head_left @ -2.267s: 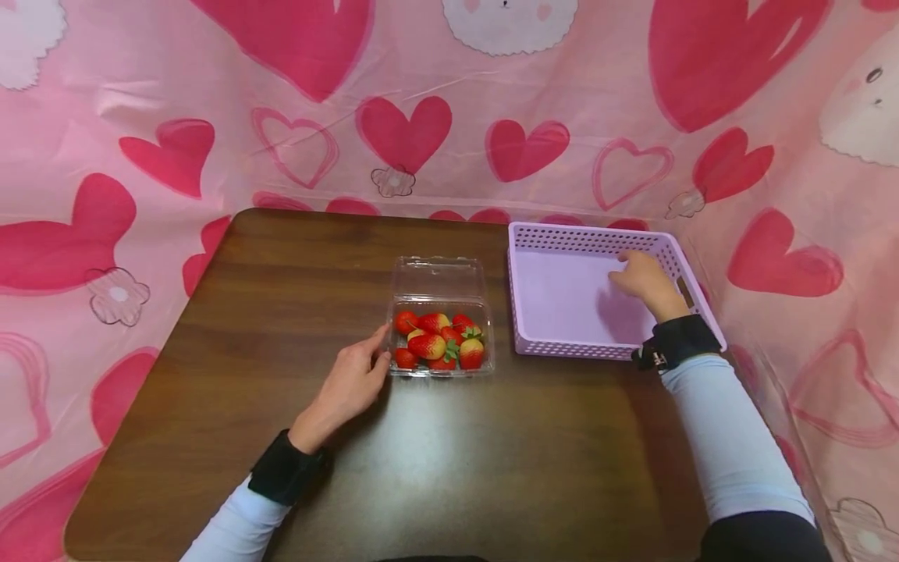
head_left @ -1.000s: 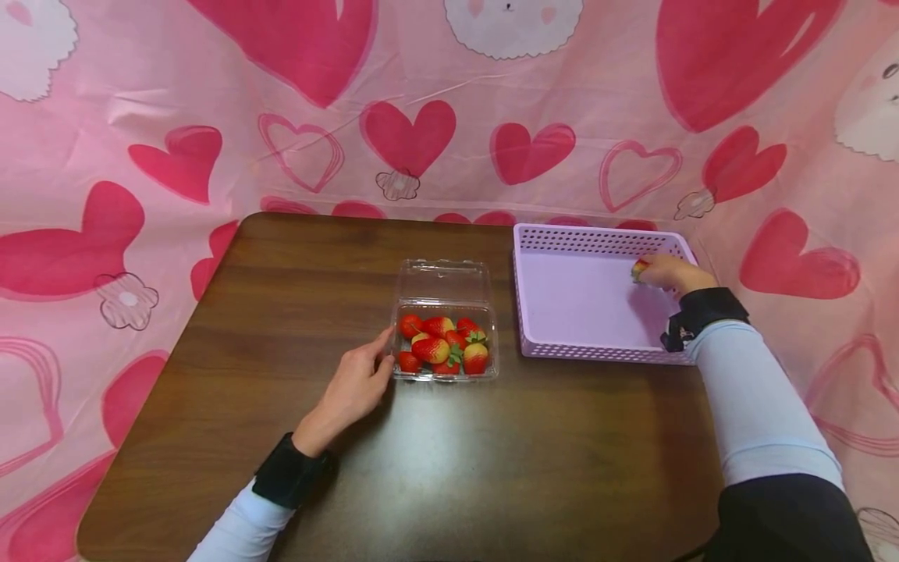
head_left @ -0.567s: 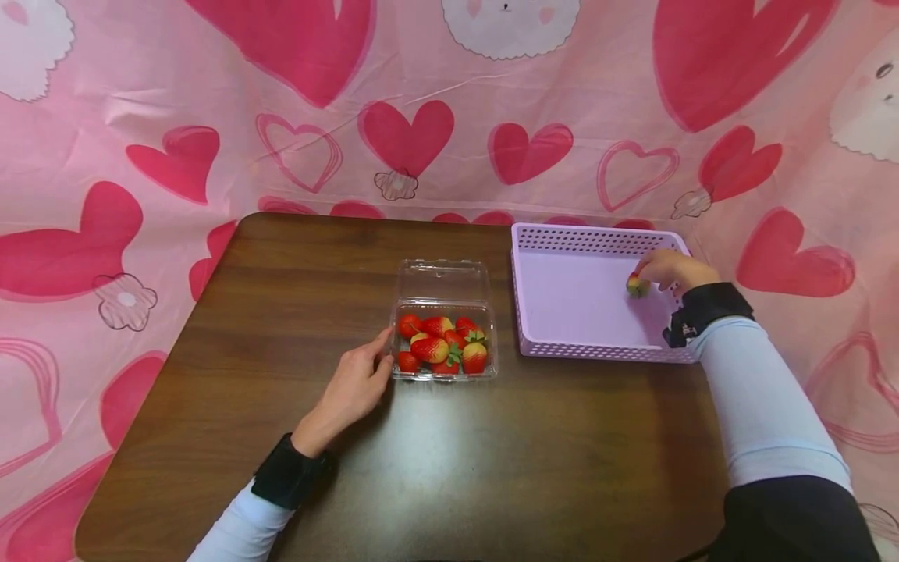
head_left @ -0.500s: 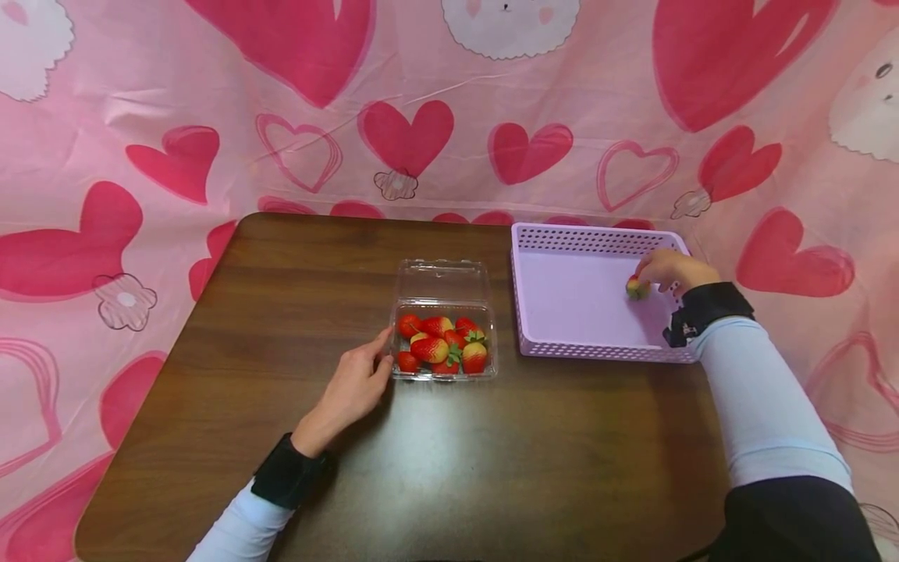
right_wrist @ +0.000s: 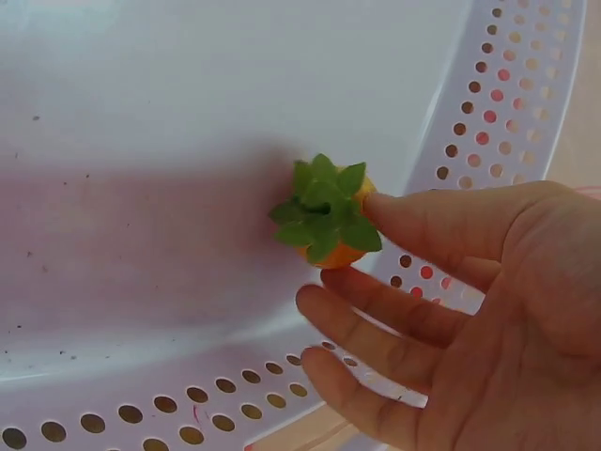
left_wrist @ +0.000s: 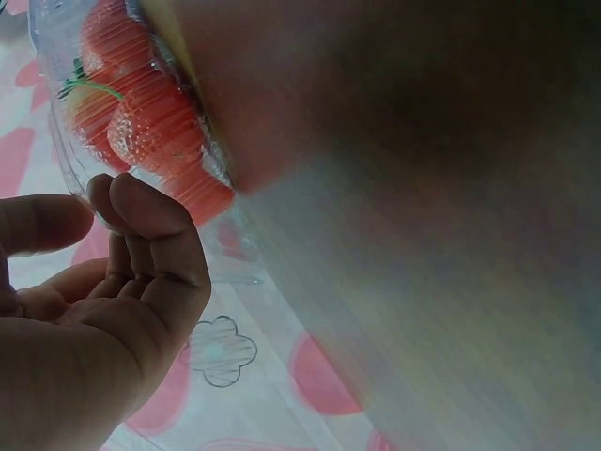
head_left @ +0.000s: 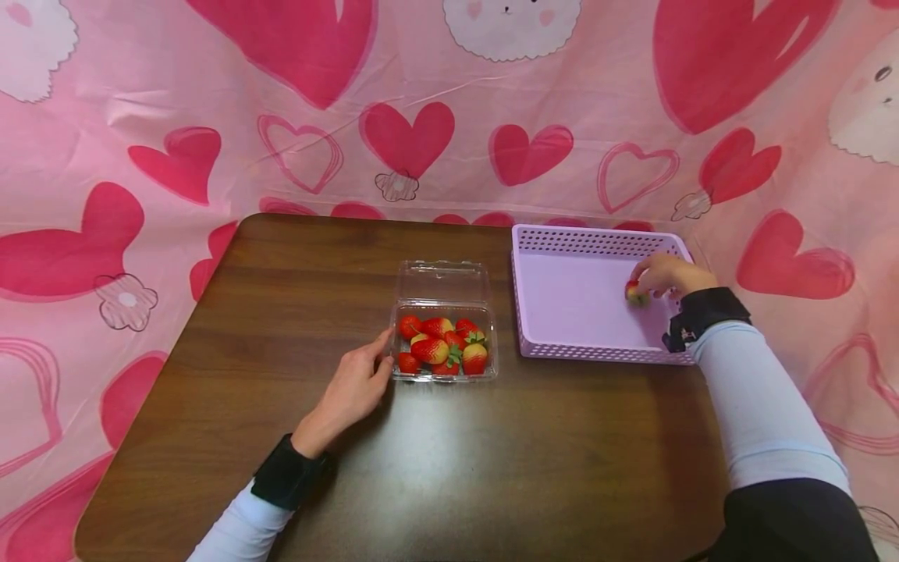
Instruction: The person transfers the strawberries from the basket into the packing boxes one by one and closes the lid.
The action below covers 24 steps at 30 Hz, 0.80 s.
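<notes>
In the head view, my left hand (head_left: 353,381) holds the left side of a clear plastic clamshell container (head_left: 444,282), its lid standing raised at the back. Several red and yellowish strawberries (head_left: 430,350) lie inside it. The left wrist view shows bent fingers (left_wrist: 158,230) and the thumb at the container's edge. Over on the right, my right hand (head_left: 667,275) reaches into a lilac basket (head_left: 562,308) and pinches one strawberry (head_left: 634,293). Its green leafy cap (right_wrist: 324,214) faces the camera in the right wrist view, with the thumb on one side and a finger below.
Perforated walls (head_left: 604,352) ring the basket at the back right of the brown wooden table (head_left: 492,453). The clamshell sits left of the basket with a narrow gap between. A pink heart-patterned cloth (head_left: 316,70) hangs behind and beside the table.
My right hand was in the basket with no strawberry visible; later frames show one at its fingertips. That strawberry has turned and shifted slightly toward the front. My left hand stays at the container.
</notes>
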### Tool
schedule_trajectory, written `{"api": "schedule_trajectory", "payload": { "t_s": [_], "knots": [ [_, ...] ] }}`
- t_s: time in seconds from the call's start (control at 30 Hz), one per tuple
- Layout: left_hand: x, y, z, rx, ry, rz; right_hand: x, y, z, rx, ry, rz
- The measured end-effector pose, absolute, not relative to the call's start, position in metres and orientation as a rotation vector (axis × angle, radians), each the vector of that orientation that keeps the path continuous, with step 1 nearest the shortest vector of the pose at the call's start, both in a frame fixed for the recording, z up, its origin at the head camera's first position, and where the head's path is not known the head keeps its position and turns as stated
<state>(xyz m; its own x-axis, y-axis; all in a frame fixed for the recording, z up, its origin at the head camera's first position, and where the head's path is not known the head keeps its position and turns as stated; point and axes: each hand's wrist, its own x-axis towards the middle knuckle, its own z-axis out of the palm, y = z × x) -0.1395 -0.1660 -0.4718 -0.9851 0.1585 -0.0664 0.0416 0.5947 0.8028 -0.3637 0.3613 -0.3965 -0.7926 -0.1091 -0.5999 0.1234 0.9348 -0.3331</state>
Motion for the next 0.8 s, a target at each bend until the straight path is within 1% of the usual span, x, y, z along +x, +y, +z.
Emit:
{"api": "schedule_trajectory", "payload": {
  "t_s": [0.23,0.47,0.8],
  "knots": [
    [-0.139,-0.165,-0.472,0.174,2.705,1.335,-0.359,0.356,-0.398,-0.027,2.439,-0.509],
    [-0.140,-0.165,-0.473,0.171,2.707,1.333,-0.354,0.357,-0.396,0.030,2.399,-0.499],
    [-0.140,-0.164,-0.473,0.229,2.802,1.298,-0.348,0.356,-0.397,0.036,2.368,-0.498]
  ]
}}
